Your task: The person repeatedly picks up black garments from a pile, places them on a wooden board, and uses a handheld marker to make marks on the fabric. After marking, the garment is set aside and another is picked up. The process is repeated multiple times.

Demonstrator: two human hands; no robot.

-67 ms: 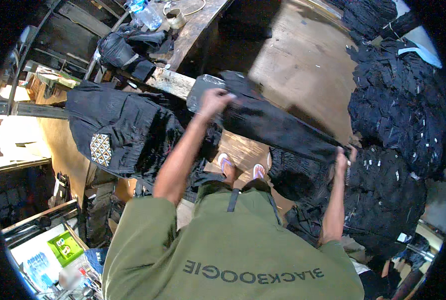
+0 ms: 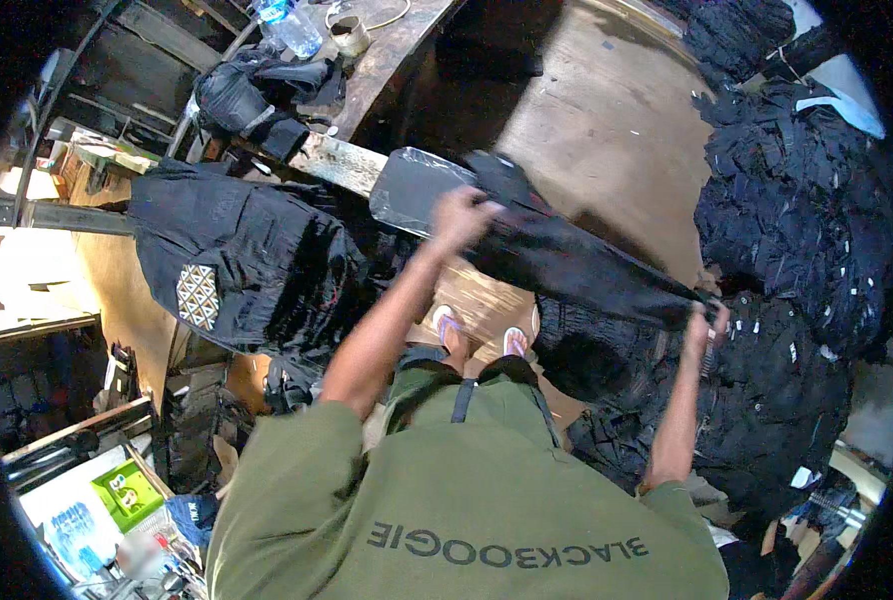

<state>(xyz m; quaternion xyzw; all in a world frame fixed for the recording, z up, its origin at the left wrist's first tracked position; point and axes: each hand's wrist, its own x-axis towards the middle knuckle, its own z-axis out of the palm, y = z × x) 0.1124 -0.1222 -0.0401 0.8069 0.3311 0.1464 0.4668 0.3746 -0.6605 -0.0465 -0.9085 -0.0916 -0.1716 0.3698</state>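
A long black garment (image 2: 587, 262), narrow like a trouser leg, stretches between my two hands in front of me. My left hand (image 2: 464, 218), slightly blurred, pinches its left part beside a flat, dark, rounded board end (image 2: 407, 185) covered in clear plastic. My right hand (image 2: 705, 318) is closed on the garment's far right end, above a heap of black clothes. The board sits at the end of a pale, worn plank (image 2: 342, 163). To the left lies a pile of black garments (image 2: 257, 250), one with a patterned gold-and-white patch (image 2: 198, 297).
Large heaps of black clothes (image 2: 797, 220) fill the right side. A wooden table (image 2: 407, 35) at the back holds a plastic bottle (image 2: 292, 28) and a roll of tape (image 2: 350, 37). A green tray (image 2: 127, 494) is at lower left. My sandalled feet (image 2: 515, 342) stand below.
My left hand has shifted right with the cloth, so more of the plastic-covered board shows. My right hand has moved slightly right, still holding the garment's end.
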